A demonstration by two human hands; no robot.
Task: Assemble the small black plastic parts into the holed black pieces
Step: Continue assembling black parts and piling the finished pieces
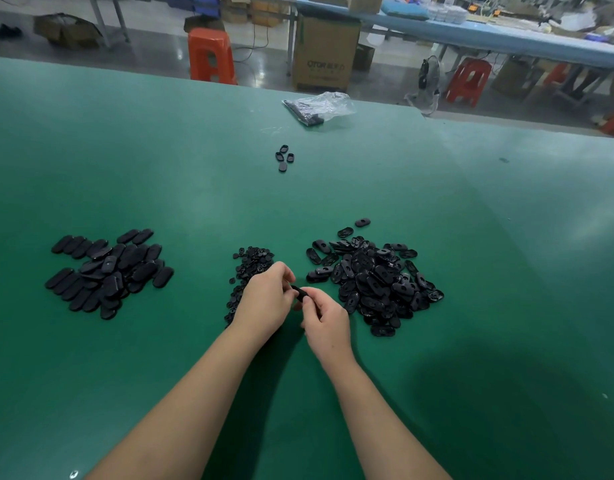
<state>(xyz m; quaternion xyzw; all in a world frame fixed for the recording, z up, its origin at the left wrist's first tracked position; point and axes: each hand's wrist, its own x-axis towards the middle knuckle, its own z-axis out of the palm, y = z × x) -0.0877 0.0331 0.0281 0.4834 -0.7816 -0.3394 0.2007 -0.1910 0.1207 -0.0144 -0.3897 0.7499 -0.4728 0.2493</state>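
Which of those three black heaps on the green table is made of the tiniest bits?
The middle heap, just beyond the left hand. Its bits are far smaller than the smooth ovals in the left heap or the holed ovals in the right heap.

Two bare forearms are seen entering from the bottom edge of the frame, one from the lower left and one from the lower right, narrowing toward the centre. No sleeve, glove, watch or ring is worn on either (the upper arms are cut off by the frame edge). The left hand (264, 299) and the right hand (324, 323) are uncovered, with short nails on the few fingertips shown.
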